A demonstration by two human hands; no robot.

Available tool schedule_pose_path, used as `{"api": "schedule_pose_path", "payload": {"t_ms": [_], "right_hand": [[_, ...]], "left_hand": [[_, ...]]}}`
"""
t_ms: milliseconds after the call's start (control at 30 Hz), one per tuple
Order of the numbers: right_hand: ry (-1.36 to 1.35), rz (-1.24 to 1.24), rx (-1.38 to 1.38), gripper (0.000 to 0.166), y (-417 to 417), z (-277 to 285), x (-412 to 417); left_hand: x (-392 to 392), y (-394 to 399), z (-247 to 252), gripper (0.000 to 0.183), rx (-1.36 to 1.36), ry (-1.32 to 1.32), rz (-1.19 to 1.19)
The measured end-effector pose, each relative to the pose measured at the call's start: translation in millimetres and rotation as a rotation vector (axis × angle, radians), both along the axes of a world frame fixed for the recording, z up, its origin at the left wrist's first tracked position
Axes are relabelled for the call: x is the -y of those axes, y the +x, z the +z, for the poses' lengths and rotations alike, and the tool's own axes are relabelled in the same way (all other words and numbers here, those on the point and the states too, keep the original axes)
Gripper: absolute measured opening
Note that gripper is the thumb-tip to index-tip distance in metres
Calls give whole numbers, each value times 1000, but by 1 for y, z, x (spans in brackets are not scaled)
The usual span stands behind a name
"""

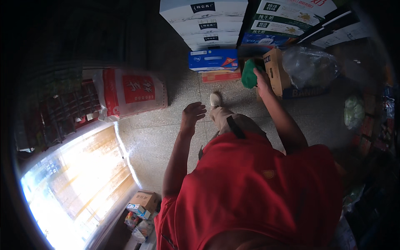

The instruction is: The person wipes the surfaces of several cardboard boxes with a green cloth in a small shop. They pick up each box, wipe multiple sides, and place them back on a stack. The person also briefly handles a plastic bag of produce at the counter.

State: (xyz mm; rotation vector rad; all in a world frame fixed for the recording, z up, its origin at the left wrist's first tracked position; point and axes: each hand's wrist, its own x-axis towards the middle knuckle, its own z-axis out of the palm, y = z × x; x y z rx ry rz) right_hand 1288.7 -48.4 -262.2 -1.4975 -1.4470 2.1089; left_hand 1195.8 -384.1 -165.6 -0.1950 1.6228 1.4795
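In my right hand (263, 82) is a green cloth (249, 74), gripped near its right edge with the thumb on top. The cloth hangs beside an open cardboard box (277, 70) and right of a blue carton (213, 59). My left hand (192, 115) is held over the floor near my shoe (215, 99), fingers apart and slightly curled, touching nothing.
White milk cartons (203, 26) are stacked ahead, with more cartons (281, 18) to their right. A red and white sack (134, 92) lies at the left above a brightly lit glass-fronted case (90, 175). A clear plastic bag (309, 67) sits at the right. Small boxes (143, 200) stand at the lower left.
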Motion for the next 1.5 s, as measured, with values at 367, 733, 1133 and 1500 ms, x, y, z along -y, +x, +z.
{"api": "schedule_pose_path", "payload": {"t_ms": [367,733,1133,1500], "right_hand": [[648,185,282,52,-115,-60,6],[1120,88,381,23,-177,-104,24],[1225,371,263,49,-272,-164,178],[1294,161,729,53,-178,-160,50]], "left_hand": [[-24,-169,-94,48,-34,-168,-383],[-141,-260,-228,59,-942,-465,-850],[-164,-325,-254,30,-122,-126,-409],[-171,-301,-229,61,-393,-164,-647]]}}
